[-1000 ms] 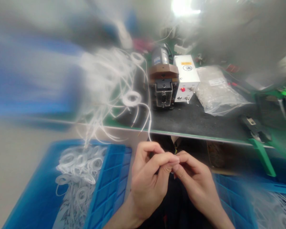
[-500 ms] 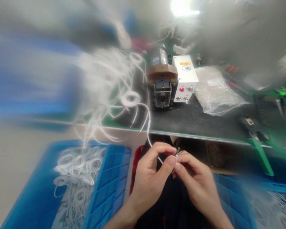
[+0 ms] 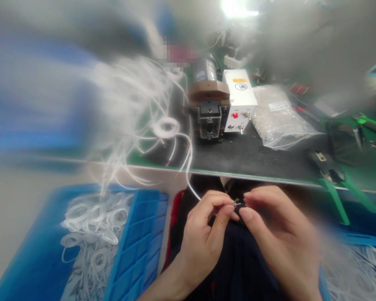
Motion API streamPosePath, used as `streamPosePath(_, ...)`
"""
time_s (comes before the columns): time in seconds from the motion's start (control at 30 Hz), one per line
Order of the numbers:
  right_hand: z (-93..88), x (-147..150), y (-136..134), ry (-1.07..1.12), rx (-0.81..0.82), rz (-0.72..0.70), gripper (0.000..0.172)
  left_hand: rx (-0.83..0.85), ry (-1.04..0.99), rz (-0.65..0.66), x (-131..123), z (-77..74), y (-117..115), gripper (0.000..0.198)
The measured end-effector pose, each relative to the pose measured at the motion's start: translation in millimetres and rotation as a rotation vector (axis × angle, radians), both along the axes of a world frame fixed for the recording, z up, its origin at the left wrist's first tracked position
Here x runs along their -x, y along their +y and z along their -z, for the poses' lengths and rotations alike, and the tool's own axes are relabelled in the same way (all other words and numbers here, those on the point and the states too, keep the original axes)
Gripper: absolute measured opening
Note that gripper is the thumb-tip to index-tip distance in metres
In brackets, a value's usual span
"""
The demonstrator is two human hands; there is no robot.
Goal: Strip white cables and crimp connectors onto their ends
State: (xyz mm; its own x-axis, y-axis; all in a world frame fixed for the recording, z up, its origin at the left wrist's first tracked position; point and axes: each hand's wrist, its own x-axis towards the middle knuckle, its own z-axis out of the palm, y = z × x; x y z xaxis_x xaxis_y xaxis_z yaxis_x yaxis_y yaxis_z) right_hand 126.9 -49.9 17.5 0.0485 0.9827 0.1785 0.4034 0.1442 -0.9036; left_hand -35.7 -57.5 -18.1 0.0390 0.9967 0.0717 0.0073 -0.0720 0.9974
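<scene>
My left hand (image 3: 208, 228) pinches the end of a white cable (image 3: 192, 189) between thumb and fingers, above my lap. Several thin coloured wires (image 3: 237, 202), green and yellow among them, fan out of the cable end past the fingertips. Just to the right, my right hand (image 3: 277, 228) has thumb and forefinger apart, close to the wire tips, with nothing visible held between them. From my left hand the cable runs up over the table edge to a white coil (image 3: 166, 126) lying on the black mat.
A motor-driven machine (image 3: 209, 98) with a white control box (image 3: 240, 100) stands ahead. Beside it lie a clear plastic bag (image 3: 282, 121) and green-handled pliers (image 3: 335, 194). Cables pile up (image 3: 128, 96) on the left. Blue crates (image 3: 138, 246) of coiled cables flank my lap.
My right hand has come away from the cable end and moved right, its thumb and forefinger parting. My left hand keeps its pinch, and the wires now point more to the right.
</scene>
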Motion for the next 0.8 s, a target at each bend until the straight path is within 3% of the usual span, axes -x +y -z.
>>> streamPosePath(0.07,-4.0,4,3,-0.003,0.005,-0.016,0.006,0.021,-0.013,0.024,-1,-0.9,-2,0.012)
streamPosePath(0.37,0.8,9,4,0.03,0.027,-0.092,0.016,0.216,-0.115,0.003,-4,-4.3,-4,0.014)
streamPosePath(0.6,11.8,13,-1,-0.017,-0.026,-0.171,0.02,0.256,-0.2,-0.054,-8,-7.8,-6,0.019)
streamPosePath(0.8,12.3,8,-1,-0.001,-0.016,-0.139,0.016,0.28,-0.239,-0.043,-8,-3.5,-6,0.019)
